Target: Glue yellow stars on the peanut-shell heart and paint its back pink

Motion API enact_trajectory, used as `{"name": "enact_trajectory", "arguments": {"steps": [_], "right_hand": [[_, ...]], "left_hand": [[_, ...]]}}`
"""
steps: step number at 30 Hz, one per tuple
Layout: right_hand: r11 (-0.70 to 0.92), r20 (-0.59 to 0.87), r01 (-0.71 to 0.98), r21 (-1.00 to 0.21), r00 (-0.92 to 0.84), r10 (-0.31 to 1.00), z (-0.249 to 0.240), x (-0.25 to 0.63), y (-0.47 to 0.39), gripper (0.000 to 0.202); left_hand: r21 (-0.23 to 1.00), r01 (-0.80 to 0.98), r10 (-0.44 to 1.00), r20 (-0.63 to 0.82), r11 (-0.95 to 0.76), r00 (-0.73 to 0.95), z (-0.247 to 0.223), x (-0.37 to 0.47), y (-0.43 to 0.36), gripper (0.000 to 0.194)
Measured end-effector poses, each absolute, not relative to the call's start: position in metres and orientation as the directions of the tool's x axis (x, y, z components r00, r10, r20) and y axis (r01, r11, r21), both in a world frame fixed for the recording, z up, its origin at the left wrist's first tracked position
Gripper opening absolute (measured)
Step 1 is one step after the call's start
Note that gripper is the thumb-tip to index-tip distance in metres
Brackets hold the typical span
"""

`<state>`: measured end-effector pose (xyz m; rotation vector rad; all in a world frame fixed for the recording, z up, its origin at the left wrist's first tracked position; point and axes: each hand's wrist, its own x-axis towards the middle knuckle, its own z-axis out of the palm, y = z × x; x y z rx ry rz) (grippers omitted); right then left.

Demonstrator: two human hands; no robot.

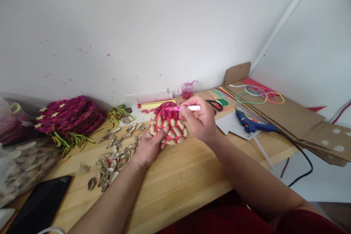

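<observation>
My left hand [149, 148] grips the near left edge of a round red disc [166, 132] covered with peanut shells. The shells at its far end [163, 114] are painted magenta, while those nearer me [177, 131] keep their natural tan. In my right hand [201, 119] is a slim brush with a white handle [194, 108], pinched between thumb and fingers. Its pink-stained end lies over the painted shells; whether it touches them I cannot tell. Behind the disc, against the wall, stands a small clear cup [187, 90] with magenta paint in it.
Loose shells [112, 164] lie left of my left hand. Finished-looking magenta discs [71, 115] are stacked at the back left, near a black phone [38, 204]. A blue glue gun [251, 122], black-handled scissors [215, 105] and cardboard [285, 117] lie on the right.
</observation>
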<state>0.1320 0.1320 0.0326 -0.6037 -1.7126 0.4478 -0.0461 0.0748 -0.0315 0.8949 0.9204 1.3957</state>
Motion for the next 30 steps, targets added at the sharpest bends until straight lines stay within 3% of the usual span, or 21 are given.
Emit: {"name": "enact_trajectory", "arguments": {"steps": [7, 14, 18, 22, 25, 30], "right_hand": [[0.734, 0.702, 0.143, -0.664, -0.219, 0.678, 0.032, 0.132, 0.132, 0.012], [0.614, 0.614, -0.004, -0.789, -0.021, 0.789, 0.024, 0.140, 0.157, 0.021], [0.534, 0.530, 0.014, -0.845, 0.140, 0.836, 0.032, 0.152, 0.185, 0.033], [0.512, 0.597, 0.332, -0.792, 0.248, 0.763, 0.055, 0.161, 0.222, 0.030], [0.294, 0.522, 0.701, -0.649, 0.130, 0.843, 0.070, 0.159, 0.255, 0.024], [0.171, 0.380, 0.831, -0.529, 0.051, 0.924, 0.067, 0.145, 0.295, 0.016]], "left_hand": [[0.920, -0.393, 0.997, -0.022, -0.007, -0.069, -0.037, -0.048, 0.079, 0.043], [0.951, -0.308, 0.997, -0.038, 0.017, -0.065, -0.037, -0.048, 0.084, 0.050], [0.958, -0.284, 0.997, -0.047, 0.028, -0.059, -0.034, -0.047, 0.084, 0.055], [0.969, -0.248, 0.998, -0.029, 0.014, -0.059, -0.035, -0.047, 0.085, 0.056], [0.975, -0.223, 0.999, 0.006, -0.014, -0.035, -0.036, -0.047, 0.085, 0.053], [0.974, -0.226, 1.000, -0.007, 0.004, -0.015, -0.034, -0.047, 0.086, 0.051]]}}
